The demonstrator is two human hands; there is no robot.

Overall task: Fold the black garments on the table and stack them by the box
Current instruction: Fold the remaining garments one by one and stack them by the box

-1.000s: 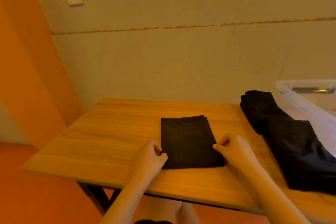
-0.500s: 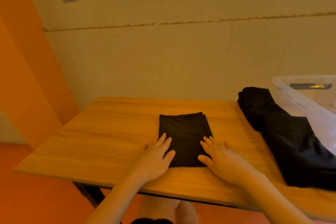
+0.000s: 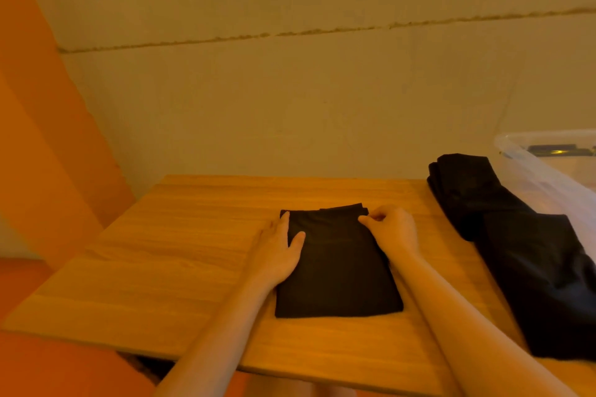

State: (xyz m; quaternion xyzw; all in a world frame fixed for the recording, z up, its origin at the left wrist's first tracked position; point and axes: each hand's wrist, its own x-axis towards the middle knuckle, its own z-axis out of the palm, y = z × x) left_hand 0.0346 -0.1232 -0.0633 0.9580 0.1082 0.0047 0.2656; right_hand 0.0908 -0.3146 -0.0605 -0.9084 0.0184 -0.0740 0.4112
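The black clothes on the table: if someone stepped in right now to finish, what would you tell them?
Left hand: flat, pressing the left edge of the folded garment.
Right hand: fingers curled at its far right corner, seemingly pinching it.
The garment lies mid-table, a neat rectangle.
A pile of black clothes sits beside the clear box.
Done: this piece looks folded.
Left: move it onto the pile by the box.
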